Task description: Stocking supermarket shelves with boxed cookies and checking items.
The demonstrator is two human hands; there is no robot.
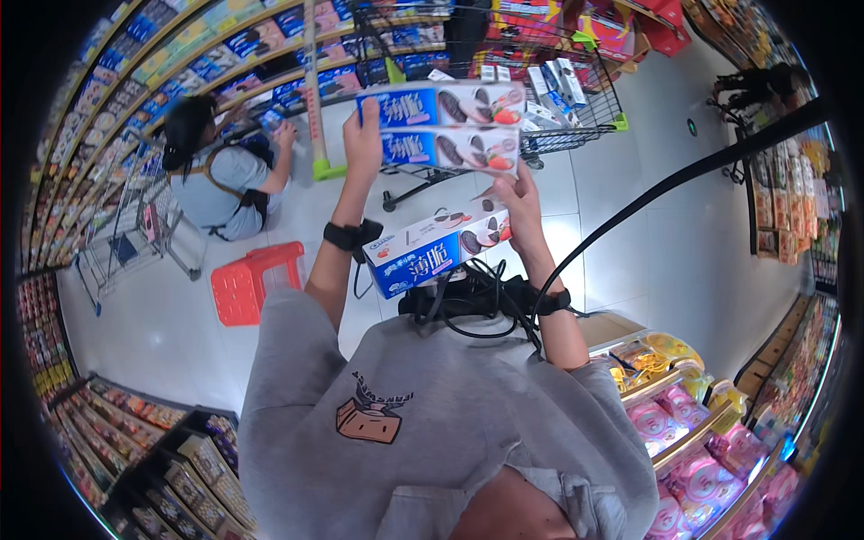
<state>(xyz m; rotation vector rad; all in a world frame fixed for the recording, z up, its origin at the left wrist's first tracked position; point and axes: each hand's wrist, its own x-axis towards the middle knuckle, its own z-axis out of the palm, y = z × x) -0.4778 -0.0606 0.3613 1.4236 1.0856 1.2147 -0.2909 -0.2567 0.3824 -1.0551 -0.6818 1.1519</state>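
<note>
Three blue biscuit boxes (441,126) were up before the person's chest, two stacked flat and pinched at their ends by left hand (363,135) and right hand (517,202), fingers clamped, the third (436,249) seemingly wedged beneath, near a shopping trolley (576,99).

A supermarket aisle: stocked shelves (117,81) curve along the upper left, a wire shopping trolley (576,99) stands at top centre, packaged goods (711,459) lower right.
</note>
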